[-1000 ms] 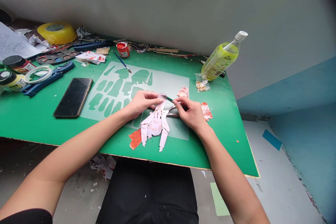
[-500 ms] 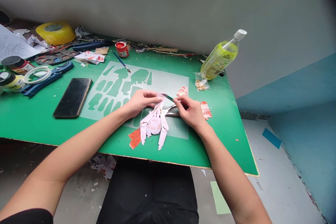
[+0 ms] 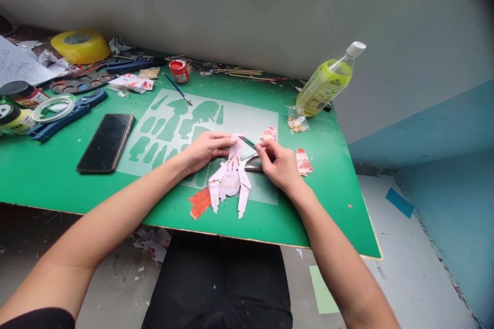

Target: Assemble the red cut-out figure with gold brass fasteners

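Note:
My left hand (image 3: 206,149) pinches the top of a jointed white paper figure (image 3: 230,180) that lies on a cut-out stencil sheet (image 3: 235,118) on the green table (image 3: 57,175). My right hand (image 3: 280,164) is closed on a thin green-handled tool (image 3: 247,141) whose tip touches the top of the figure. A pair of metal pliers or scissors (image 3: 252,163) lies under my right hand. An orange painted paper piece (image 3: 199,202) sticks out below the figure.
A black phone (image 3: 106,142) lies left of the stencil. Tape rolls (image 3: 80,45), paint jars (image 3: 179,71), a palette (image 3: 81,82), blue cutters (image 3: 69,113) and a brush (image 3: 178,90) crowd the back left. A green bottle (image 3: 326,82) and a small bag (image 3: 296,122) stand at the right.
The paper figure has shifted slightly under my hands and the tool tip has edged a little; both hands stay in place.

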### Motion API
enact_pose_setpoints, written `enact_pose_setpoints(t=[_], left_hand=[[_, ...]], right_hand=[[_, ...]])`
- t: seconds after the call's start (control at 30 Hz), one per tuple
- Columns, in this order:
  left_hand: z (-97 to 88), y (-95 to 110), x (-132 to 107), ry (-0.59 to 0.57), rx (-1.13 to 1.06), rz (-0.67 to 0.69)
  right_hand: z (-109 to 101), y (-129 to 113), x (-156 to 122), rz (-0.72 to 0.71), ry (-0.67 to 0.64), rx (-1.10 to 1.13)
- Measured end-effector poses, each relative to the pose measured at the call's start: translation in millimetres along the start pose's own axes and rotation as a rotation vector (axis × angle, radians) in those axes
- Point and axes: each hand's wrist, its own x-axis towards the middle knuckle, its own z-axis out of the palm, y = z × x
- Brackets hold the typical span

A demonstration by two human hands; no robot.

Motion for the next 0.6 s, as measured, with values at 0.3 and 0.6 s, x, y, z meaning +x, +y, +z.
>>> enact_pose_setpoints(t=[0.3, 0.6], left_hand=[[2.1, -0.8, 3.0, 0.013, -0.054, -0.010], [2.2, -0.5, 3.2, 0.016, 0.040, -0.044]], right_hand=[[-0.6, -1.1, -1.3, 0.021, -0.012, 0.025], [-8.2, -3.5, 1.0, 0.024, -0.032, 0.051]])
